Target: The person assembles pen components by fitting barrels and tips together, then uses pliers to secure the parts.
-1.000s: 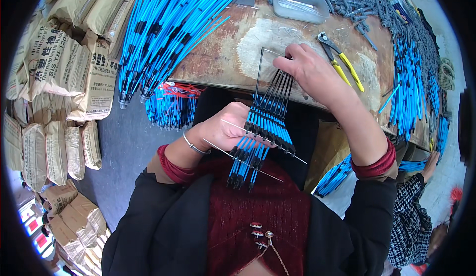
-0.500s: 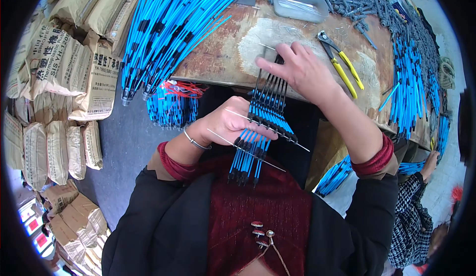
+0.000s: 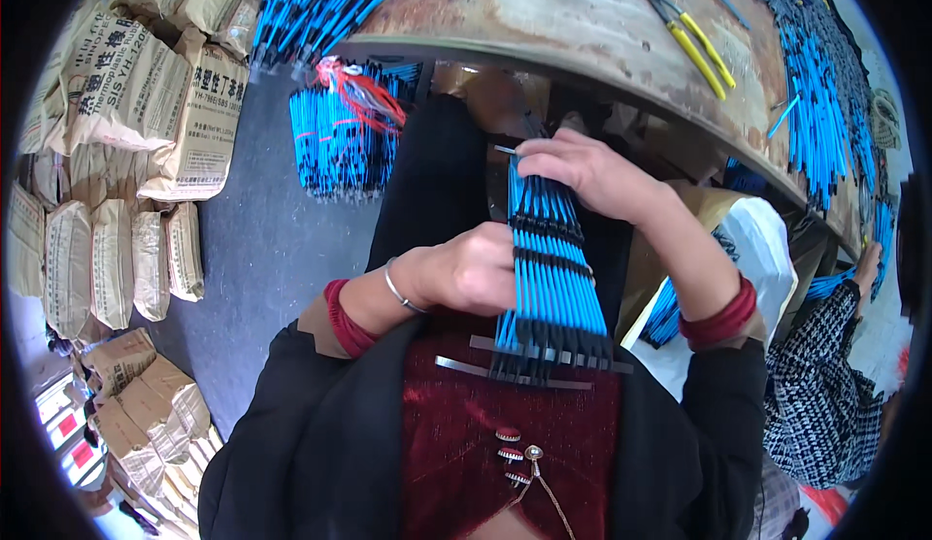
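Observation:
A row of blue rods with black sleeves (image 3: 551,283) lies side by side in front of my chest, fanning slightly toward me. My left hand (image 3: 476,266) is closed around its left side at mid-length, its fingertips hidden behind the rods. At the far end, my right hand (image 3: 587,173) has its thumb and fingers closed on the row, beside the short visible tip of a metal strip (image 3: 506,150). Two flat metal strips (image 3: 464,367) cross the black near ends and stick out on both sides.
Yellow-handled pliers (image 3: 691,40) lie on the worn wooden table (image 3: 563,6). Blue rods (image 3: 330,1) heap at its far left, others (image 3: 815,103) at right. Bundled rods (image 3: 340,137) stand on the floor. Paper sacks (image 3: 121,94) stack at left. At right, another person's sleeve (image 3: 811,394) shows.
Both hands and the row have come lower, away from the table, and the row now lies straighter toward me. My view has tilted down. The cross strips moved toward the near ends.

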`<state>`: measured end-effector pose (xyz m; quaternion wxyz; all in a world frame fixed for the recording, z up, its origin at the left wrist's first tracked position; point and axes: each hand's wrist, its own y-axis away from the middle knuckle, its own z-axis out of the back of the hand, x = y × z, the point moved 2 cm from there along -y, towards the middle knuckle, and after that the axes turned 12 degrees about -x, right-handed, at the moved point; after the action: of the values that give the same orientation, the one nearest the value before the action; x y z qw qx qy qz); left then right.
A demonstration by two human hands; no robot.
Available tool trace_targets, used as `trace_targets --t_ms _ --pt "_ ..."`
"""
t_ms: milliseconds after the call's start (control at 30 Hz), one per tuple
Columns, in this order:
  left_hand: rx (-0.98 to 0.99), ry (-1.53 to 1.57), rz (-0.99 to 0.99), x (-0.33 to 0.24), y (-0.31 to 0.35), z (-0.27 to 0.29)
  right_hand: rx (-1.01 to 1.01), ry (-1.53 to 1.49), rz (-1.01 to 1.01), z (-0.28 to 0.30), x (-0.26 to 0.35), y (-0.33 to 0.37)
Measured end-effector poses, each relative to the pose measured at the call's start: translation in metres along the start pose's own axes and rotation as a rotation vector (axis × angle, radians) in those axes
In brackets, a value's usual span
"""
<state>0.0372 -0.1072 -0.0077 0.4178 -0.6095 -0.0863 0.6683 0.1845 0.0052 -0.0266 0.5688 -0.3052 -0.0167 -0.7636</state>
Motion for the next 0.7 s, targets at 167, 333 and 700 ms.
trace_targets --t_ms 167,333,700 --pt "-0.287 0.2 0.396 0.029 0.018 -0.014 0.235 -0.808 -0.448 -0.08 -0.029 0.059" --pt "-0.489 0.221 0.768 0.044 -0.003 -0.004 0.135 -0.405 -0.345 -0.046 -0.015 0.038" --pt "-0.497 0.456 0.94 0.059 -0.035 -0.002 -0.762 -0.468 -0.759 -0.028 0.014 0.024"
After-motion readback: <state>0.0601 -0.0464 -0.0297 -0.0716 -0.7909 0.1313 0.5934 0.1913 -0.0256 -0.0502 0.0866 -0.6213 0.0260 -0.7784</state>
